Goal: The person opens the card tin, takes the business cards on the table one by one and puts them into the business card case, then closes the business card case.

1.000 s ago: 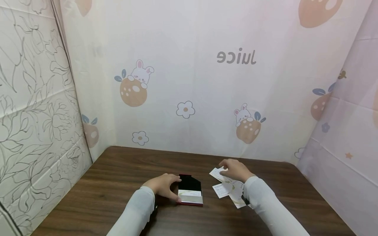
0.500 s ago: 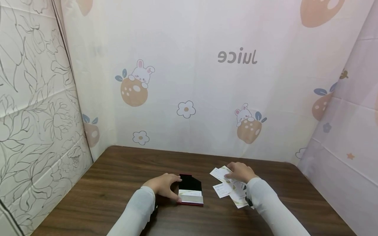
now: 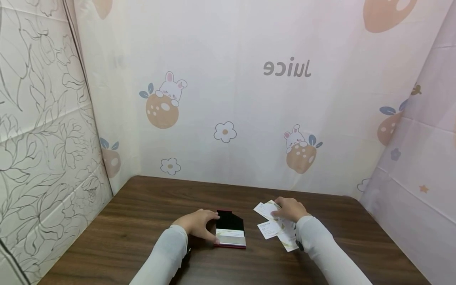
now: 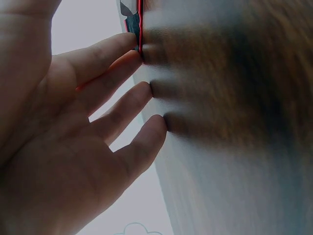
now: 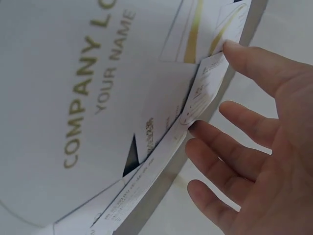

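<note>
A card case (image 3: 230, 240) with a black lining, a silver front panel and a red edge lies unfolded on the table, with white cards (image 3: 228, 232) in its pocket. My left hand (image 3: 196, 224) rests along its left side, thumb at the front corner and index finger near the back one. In the left wrist view the fairly straight fingers (image 4: 132, 98) touch the tabletop and the red edge. To the right, my right hand (image 3: 290, 209) reaches over loose business cards (image 3: 269, 229). Its thumb and fingertips touch cards that lie overlapping; one large card (image 5: 83, 98) reads "COMPANY".
The brown wooden table (image 3: 149, 198) carries the case and the cards. Behind it hangs a pale curtain (image 3: 231, 99) printed with rabbits and fruit. A flower-patterned wall panel (image 3: 53, 130) stands at the left.
My right hand has drawn back slightly to the right over the cards, uncovering more of the far ones, then stays nearly still. The left hand and the case keep their place.
</note>
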A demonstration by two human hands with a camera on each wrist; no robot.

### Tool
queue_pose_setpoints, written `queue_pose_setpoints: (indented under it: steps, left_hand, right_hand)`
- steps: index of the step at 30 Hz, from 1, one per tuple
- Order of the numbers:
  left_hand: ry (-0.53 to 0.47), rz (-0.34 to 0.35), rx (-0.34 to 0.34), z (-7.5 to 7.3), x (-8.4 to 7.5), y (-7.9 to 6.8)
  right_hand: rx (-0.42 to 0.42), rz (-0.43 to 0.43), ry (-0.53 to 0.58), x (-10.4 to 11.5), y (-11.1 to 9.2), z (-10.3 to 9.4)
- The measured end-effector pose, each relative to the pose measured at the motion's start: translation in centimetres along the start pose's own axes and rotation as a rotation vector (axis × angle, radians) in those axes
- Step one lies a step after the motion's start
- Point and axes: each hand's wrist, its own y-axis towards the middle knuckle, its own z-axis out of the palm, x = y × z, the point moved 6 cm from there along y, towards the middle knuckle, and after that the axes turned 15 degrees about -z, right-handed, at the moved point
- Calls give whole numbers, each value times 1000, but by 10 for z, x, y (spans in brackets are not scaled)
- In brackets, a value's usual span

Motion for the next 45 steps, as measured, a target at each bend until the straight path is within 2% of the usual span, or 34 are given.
queue_pose_setpoints:
  steps: [11,16,27,33,39,45]
  left_hand:
    - [0,9,-6,-1,-1,-1]
    - [-4,5,-2,-1,0,0]
    - [3,14,-1,0,0,2]
    - [6,12,-2,0,0,1]
    - [3,3,1,1,0,0]
    - [6,1,-6,1,0,1]
  right_hand:
    - [-26,-8,-25,-6,4,3]
    - [-57,-23,35,-9,7,7]
    - [-187,-56,147,-5,7,3]
    - [-171,-53,132,-6,8,5]
    - [-147,-45,179,-6,5,6]
    - [-166,-49,202,-4,3,5]
